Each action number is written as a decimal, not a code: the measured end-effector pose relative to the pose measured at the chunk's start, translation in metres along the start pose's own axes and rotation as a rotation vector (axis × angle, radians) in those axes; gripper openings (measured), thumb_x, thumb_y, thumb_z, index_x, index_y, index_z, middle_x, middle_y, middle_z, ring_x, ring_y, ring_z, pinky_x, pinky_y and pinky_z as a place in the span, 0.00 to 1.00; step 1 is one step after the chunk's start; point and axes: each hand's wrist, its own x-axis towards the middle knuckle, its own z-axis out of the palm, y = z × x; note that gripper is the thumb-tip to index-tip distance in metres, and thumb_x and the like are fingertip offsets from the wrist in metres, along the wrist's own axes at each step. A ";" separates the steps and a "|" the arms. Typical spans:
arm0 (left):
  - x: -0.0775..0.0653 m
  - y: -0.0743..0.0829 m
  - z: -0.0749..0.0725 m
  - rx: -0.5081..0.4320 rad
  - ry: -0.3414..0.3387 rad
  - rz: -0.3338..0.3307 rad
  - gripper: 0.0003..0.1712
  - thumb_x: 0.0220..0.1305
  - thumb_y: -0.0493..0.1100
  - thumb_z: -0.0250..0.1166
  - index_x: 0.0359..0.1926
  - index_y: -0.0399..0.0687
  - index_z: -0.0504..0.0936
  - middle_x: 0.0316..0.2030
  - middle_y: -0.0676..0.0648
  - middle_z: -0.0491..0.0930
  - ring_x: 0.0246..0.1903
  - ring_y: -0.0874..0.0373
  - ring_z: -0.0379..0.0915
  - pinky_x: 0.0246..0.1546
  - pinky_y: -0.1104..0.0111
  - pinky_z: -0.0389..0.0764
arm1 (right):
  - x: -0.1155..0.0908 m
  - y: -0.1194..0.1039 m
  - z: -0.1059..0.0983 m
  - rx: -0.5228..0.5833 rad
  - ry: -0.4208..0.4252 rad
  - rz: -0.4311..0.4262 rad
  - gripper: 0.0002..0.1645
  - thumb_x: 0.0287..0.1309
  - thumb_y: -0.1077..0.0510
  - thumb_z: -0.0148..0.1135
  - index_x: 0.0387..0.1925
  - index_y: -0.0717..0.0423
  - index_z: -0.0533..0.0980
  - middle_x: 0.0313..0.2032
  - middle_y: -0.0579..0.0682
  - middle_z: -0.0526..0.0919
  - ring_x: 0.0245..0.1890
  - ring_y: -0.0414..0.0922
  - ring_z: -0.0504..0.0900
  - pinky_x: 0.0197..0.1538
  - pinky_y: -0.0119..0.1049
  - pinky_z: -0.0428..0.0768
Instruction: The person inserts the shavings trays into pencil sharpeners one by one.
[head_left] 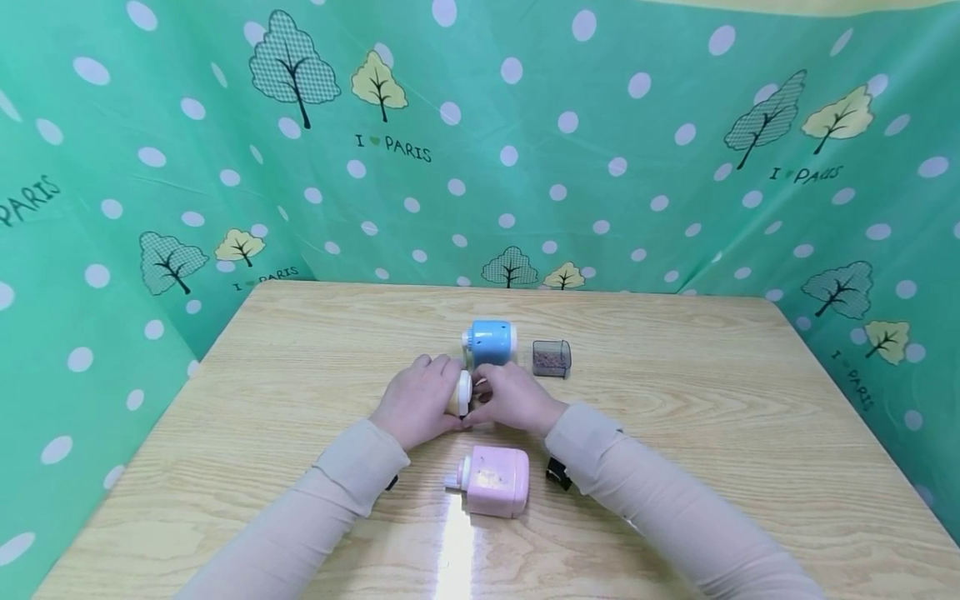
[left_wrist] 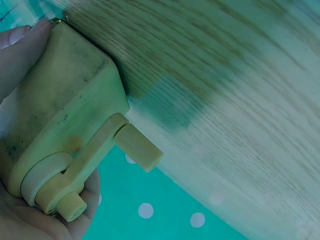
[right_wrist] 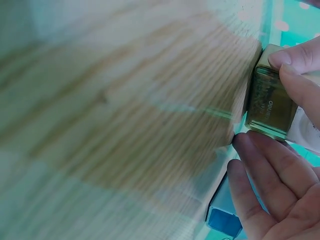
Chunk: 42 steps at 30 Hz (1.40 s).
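Near the table's middle my left hand (head_left: 422,402) grips a cream-yellow crank pencil sharpener (left_wrist: 65,95), whose crank handle (left_wrist: 97,150) sticks out in the left wrist view. Opposite it, my right hand (head_left: 517,398) is at the sharpener's other end. In the right wrist view, its thumb and fingers pinch the dark see-through shavings drawer (right_wrist: 271,102), which sits at the sharpener's body. Another thumb rests on the top edge there. Just behind the hands lies a blue pencil sharpener (head_left: 492,340). Closer to me is a pink pencil sharpener (head_left: 497,482), its crank pointing left.
A loose clear drawer (head_left: 552,360) with brownish shavings in it rests right of the blue sharpener. The wooden table (head_left: 675,375) ends at a green dotted curtain (head_left: 525,192) at the back and sides.
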 end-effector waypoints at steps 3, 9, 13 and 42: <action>0.000 0.000 0.000 0.001 -0.001 0.001 0.40 0.40 0.59 0.79 0.49 0.39 0.78 0.40 0.44 0.80 0.33 0.53 0.70 0.32 0.62 0.80 | 0.000 -0.001 0.000 -0.015 0.002 -0.004 0.35 0.39 0.47 0.80 0.47 0.63 0.81 0.45 0.55 0.89 0.44 0.46 0.87 0.47 0.40 0.84; -0.001 0.000 -0.001 -0.002 -0.011 0.000 0.41 0.40 0.57 0.80 0.51 0.38 0.77 0.41 0.43 0.81 0.34 0.52 0.71 0.34 0.62 0.80 | 0.002 -0.002 0.001 -0.021 -0.007 0.006 0.36 0.39 0.46 0.80 0.48 0.62 0.81 0.45 0.55 0.89 0.45 0.46 0.87 0.48 0.39 0.83; -0.001 0.000 -0.002 -0.001 -0.019 -0.001 0.41 0.40 0.57 0.80 0.52 0.38 0.77 0.42 0.43 0.81 0.35 0.51 0.71 0.34 0.61 0.80 | 0.002 -0.002 0.001 -0.025 -0.009 0.004 0.36 0.38 0.46 0.80 0.48 0.62 0.81 0.45 0.55 0.89 0.45 0.46 0.87 0.48 0.38 0.83; -0.002 -0.002 -0.004 -0.038 -0.052 0.018 0.43 0.43 0.58 0.78 0.56 0.38 0.77 0.45 0.42 0.82 0.38 0.50 0.73 0.38 0.59 0.81 | -0.006 0.008 0.004 -0.037 -0.002 -0.052 0.40 0.45 0.45 0.77 0.56 0.63 0.79 0.49 0.58 0.87 0.48 0.51 0.85 0.52 0.43 0.82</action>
